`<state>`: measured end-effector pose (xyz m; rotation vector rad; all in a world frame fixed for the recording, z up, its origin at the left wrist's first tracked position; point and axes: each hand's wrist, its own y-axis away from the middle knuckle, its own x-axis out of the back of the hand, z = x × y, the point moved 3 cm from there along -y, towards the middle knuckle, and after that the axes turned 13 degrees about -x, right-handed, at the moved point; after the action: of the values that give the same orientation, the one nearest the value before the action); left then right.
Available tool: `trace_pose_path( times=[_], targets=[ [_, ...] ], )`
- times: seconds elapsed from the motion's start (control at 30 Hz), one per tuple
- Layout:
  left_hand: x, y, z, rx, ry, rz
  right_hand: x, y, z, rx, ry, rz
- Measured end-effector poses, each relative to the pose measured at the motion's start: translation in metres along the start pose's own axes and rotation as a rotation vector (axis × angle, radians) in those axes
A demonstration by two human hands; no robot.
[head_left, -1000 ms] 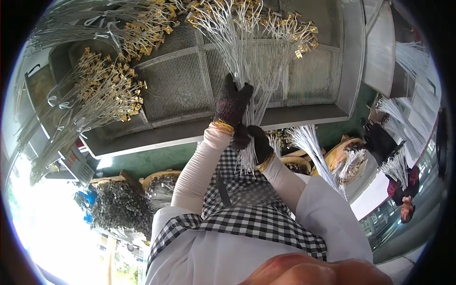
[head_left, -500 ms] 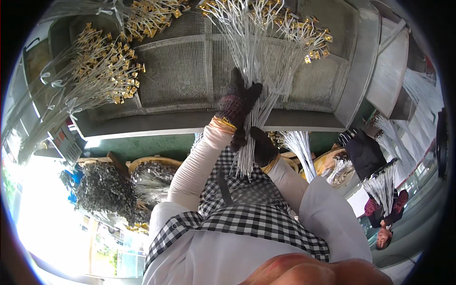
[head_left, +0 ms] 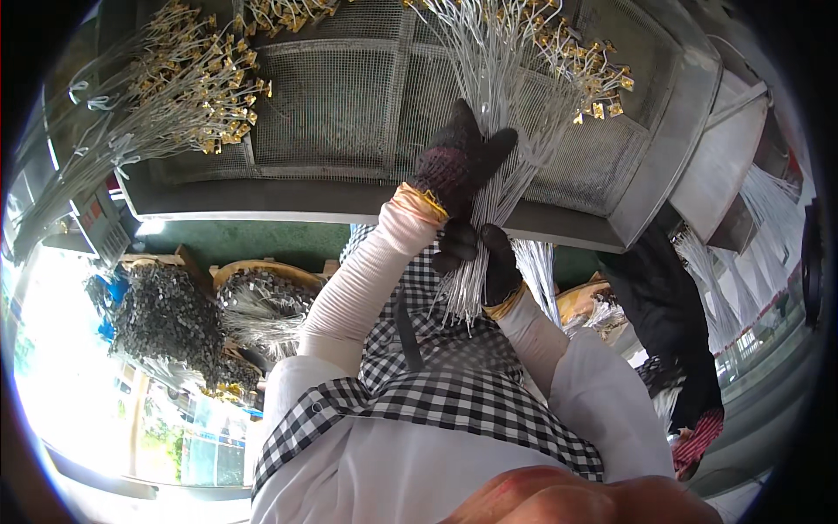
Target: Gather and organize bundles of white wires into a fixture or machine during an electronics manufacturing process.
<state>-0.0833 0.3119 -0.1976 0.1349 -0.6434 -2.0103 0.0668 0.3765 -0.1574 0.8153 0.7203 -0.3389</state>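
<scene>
A long bundle of thin whitish wires [head_left: 511, 188] with small gold-coloured metal tabs at the far ends slants from the mesh tray toward me. My left hand [head_left: 458, 166], in a dark knitted glove, is against the bundle's left side at mid-length, thumb across the strands; its underside is hidden. Lower down, my right hand [head_left: 502, 271], gloved the same way, closes round the near part. Dark gloved fingers show on the bundle's other side there. Loose plain wire ends hang out below, in front of my checked apron [head_left: 410, 323].
The metal mesh tray [head_left: 323, 105] has a raised front rim. More tabbed wire bundles [head_left: 188, 113] lie on its left. Below stand baskets of dark metal pieces [head_left: 170, 314] and wires [head_left: 266, 306]. At right, a person in dark clothes [head_left: 668, 306] bends near hanging white wires [head_left: 768, 210].
The view has shifted a little, with the tray now sitting turned and further right. Both my hands stay on the wire bundle. The person at right has come closer and bent over.
</scene>
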Motion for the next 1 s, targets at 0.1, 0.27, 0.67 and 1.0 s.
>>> trace_pose_path(
  times=[0.1,0.27,0.67,1.0],
  targets=[
    [0.005,-0.021,-0.014,0.046,-0.017,-0.085,-0.004,0.000,-0.003,0.034,-0.007,-0.043],
    [0.036,-0.079,-0.001,-0.366,-0.492,0.473,0.019,-0.003,-0.007,-0.012,0.140,0.028],
    [0.078,-0.144,-0.032,0.055,-0.028,0.150,0.068,0.002,0.000,-0.071,0.152,0.169],
    [0.095,-0.073,-0.149,-0.313,-0.548,0.124,0.084,0.031,-0.010,-0.172,0.147,0.304]
  ],
)
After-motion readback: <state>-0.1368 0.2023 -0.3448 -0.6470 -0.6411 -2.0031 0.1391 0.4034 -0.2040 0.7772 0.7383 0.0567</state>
